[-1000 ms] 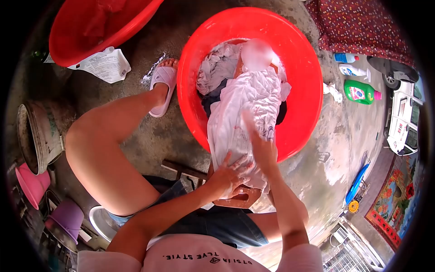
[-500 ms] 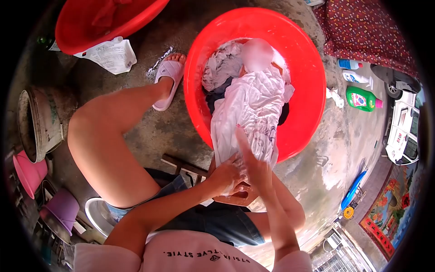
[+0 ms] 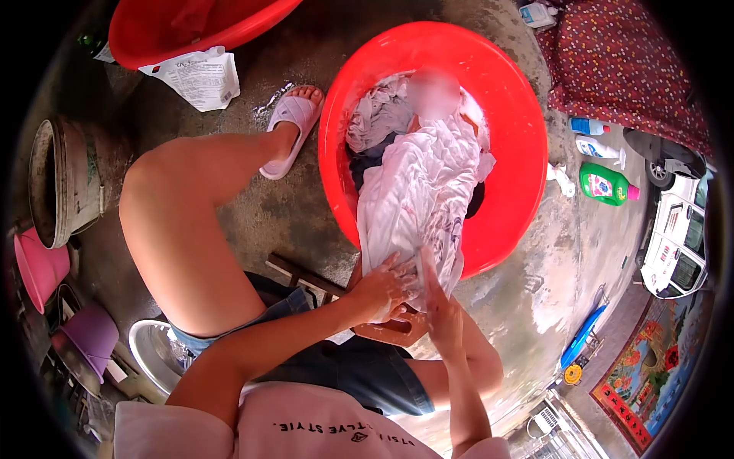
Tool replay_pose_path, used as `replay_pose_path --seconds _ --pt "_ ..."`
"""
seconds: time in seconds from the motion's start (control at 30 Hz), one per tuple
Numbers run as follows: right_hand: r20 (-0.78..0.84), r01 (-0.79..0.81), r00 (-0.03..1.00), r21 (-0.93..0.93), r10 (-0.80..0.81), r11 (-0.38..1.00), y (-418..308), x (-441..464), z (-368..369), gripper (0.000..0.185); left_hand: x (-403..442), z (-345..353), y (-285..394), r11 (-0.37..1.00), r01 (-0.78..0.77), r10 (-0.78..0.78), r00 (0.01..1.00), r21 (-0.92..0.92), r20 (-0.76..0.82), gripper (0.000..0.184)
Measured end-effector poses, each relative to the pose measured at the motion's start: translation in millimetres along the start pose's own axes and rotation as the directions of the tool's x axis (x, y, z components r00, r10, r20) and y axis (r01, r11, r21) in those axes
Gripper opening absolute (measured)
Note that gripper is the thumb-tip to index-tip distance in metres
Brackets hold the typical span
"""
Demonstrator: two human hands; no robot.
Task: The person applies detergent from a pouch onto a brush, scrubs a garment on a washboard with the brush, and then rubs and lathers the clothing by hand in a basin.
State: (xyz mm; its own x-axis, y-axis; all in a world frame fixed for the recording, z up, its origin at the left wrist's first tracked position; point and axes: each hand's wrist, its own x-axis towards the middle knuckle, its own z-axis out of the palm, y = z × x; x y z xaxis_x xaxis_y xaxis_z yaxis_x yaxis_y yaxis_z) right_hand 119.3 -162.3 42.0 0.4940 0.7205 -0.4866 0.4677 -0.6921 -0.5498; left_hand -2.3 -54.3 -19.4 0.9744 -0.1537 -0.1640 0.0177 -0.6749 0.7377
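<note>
A wet white garment (image 3: 417, 176) with dark printing along its right side is spread lengthwise from inside the red tub (image 3: 524, 153) toward my lap. Under its near end shows a brown board (image 3: 382, 333) with a cut-out, resting between my legs. My left hand (image 3: 384, 289) lies on the near end of the cloth, fingers spread, with suds on them. Beside it, my right hand (image 3: 442, 310) is edge-on over the garment, its long fingers blurred; whether anything is under the palm is hidden. Grey and dark clothes (image 3: 378, 115) lie deeper in the tub.
Another red basin (image 3: 206, 34) stands at upper left beside a white pouch (image 3: 202, 79). An old bucket (image 3: 69, 183), pink basin (image 3: 42, 268) and purple bucket (image 3: 88, 340) line the left. Green detergent (image 3: 604, 183) and a spray bottle (image 3: 598, 148) stand right of the tub.
My right hand has drawn back along the garment toward my body. My left hand's fingers have spread further over the cloth. The view has shifted slightly.
</note>
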Motion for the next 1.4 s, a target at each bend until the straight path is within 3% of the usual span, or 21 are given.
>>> replay_pose_path --seconds 0.1,0.17,0.2,0.23,0.3,0.37,0.4,0.43,0.47,0.6,0.7,0.83,0.93,0.97,1.03,1.1,1.13,1.17,1.2,1.3,1.4 --pt "-0.005 -0.093 0.996 -0.043 0.093 0.995 16 11 -7 0.044 2 11 -5 0.998 -0.057 0.058 0.994 0.007 -0.088 0.034" --pt "-0.209 -0.064 0.978 -0.187 0.024 0.980 72 71 -6 0.033 3 4 -6 0.997 -0.073 0.070 0.993 -0.024 -0.095 0.033" --pt "-0.296 -0.140 0.953 -0.251 0.061 0.958 95 111 -10 0.030 1 3 -6 0.997 -0.075 0.072 0.993 -0.034 -0.099 0.032" --pt "-0.304 -0.349 0.922 -0.388 0.239 0.853 97 152 -19 0.033 -1 3 -5 0.996 -0.078 0.073 0.992 -0.043 -0.103 0.032" --pt "-0.308 -0.401 0.908 -0.443 0.284 0.802 96 204 -26 0.035 0 6 -6 0.996 -0.082 0.076 0.988 -0.037 -0.131 0.030" --pt "-0.153 -0.209 0.976 -0.451 0.156 0.868 96 202 -13 0.039 3 13 -9 0.996 -0.091 0.086 0.985 -0.023 -0.152 0.026" --pt "-0.078 0.093 0.990 -0.256 -0.117 0.962 49 166 -11 0.048 2 9 -8 0.996 -0.089 0.084 0.985 -0.028 -0.148 0.025" --pt "0.033 0.003 0.999 -0.367 0.009 0.930 6 132 -8 0.059 2 8 -6 0.996 -0.083 0.077 0.987 -0.037 -0.142 0.025" --pt "0.081 0.033 0.997 -0.387 -0.001 0.921 -17 102 -1 0.058 4 10 -5 0.997 -0.058 0.054 0.996 -0.053 -0.075 0.025" --pt "0.052 0.226 0.973 -0.423 -0.225 0.878 -49 36 12 0.054 7 17 -7 0.988 -0.013 0.019 0.999 -0.154 0.041 0.024" --pt "0.192 0.112 0.981 -0.571 -0.001 0.813 -24 98 17 0.042 5 17 -8 0.993 -0.064 0.053 0.993 -0.103 -0.105 0.028" --pt "-0.063 0.077 0.983 -0.705 -0.171 0.705 -6 222 20 0.026 2 17 -7 0.993 -0.059 0.038 0.980 -0.102 -0.195 0.030" --pt "-0.058 0.077 0.985 -0.696 -0.163 0.714 -8 204 28 0.026 0 24 -9 0.992 -0.075 0.048 0.968 -0.101 -0.246 0.023" --pt "0.037 0.164 0.980 -0.714 -0.197 0.681 -10 172 32 0.030 2 22 -9 0.993 -0.076 0.051 0.966 -0.089 -0.255 0.021" --pt "0.224 0.271 0.961 -0.677 -0.160 0.684 -29 98 26 0.040 11 28 -10 0.983 -0.026 0.025 1.000 -0.183 -0.011 0.018" --pt "0.329 0.297 0.936 -0.548 -0.125 0.782 -50 47 12 0.045 19 49 -8 0.973 0.002 0.024 0.994 -0.230 0.109 0.016" --pt "0.342 0.335 0.927 -0.570 -0.154 0.750 -45 48 10 0.048 24 66 -6 0.973 -0.004 0.028 0.995 -0.231 0.101 0.015" --pt "0.355 0.374 0.916 -0.592 -0.185 0.714 -37 52 6 0.050 19 59 -6 0.970 -0.074 0.053 0.994 -0.233 -0.096 0.015" --pt "0.322 0.336 0.935 -0.664 -0.150 0.669 -30 77 3 0.051 13 51 -5 0.968 -0.140 0.075 0.954 -0.209 -0.290 0.016" --pt "0.058 0.125 0.990 -0.772 -0.128 0.624 14 184 -7 0.051 4 20 -2 0.987 -0.133 0.109 0.962 -0.085 -0.251 0.023" --pt "-0.145 -0.063 0.989 -0.631 -0.037 0.773 50 222 -5 0.044 4 28 -3 0.998 0.028 -0.011 0.947 0.047 -0.321 0.030"
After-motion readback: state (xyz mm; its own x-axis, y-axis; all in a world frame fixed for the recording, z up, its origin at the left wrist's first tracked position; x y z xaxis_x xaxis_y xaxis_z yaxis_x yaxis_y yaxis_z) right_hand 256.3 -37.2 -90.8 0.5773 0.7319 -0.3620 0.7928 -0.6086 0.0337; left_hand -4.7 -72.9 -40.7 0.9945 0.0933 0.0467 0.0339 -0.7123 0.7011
